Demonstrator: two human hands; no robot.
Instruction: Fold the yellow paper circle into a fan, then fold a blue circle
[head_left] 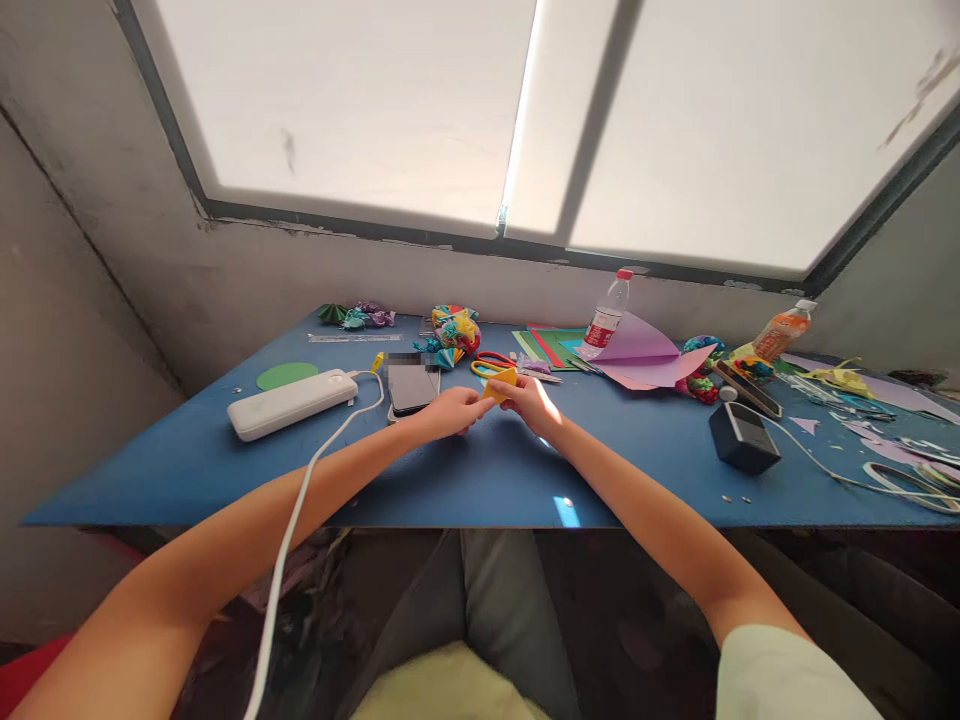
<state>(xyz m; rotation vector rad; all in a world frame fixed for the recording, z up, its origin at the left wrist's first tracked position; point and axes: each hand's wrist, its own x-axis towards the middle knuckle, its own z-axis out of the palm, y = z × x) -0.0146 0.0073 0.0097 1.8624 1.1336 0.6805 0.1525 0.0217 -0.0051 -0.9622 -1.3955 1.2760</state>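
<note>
Between my two hands, just above the blue table (465,480), is a small piece of yellow paper (498,386), possibly folded. My right hand (531,402) pinches it from the right side. From the left, the fingers of my left hand (452,412) close on its lower left edge. Right behind the paper lie scissors (493,362) with red and yellow handles, their blades pointing right. A dark phone (410,388) rests beyond my left wrist.
A white power bank (292,403) with a cable and a green paper disc (287,376) lie left. Crumpled paper flowers (457,330), coloured sheets (559,348) and a red-labelled bottle (606,318) stand behind. Rightward are a black box (744,438), an orange bottle (784,330) and paper scraps.
</note>
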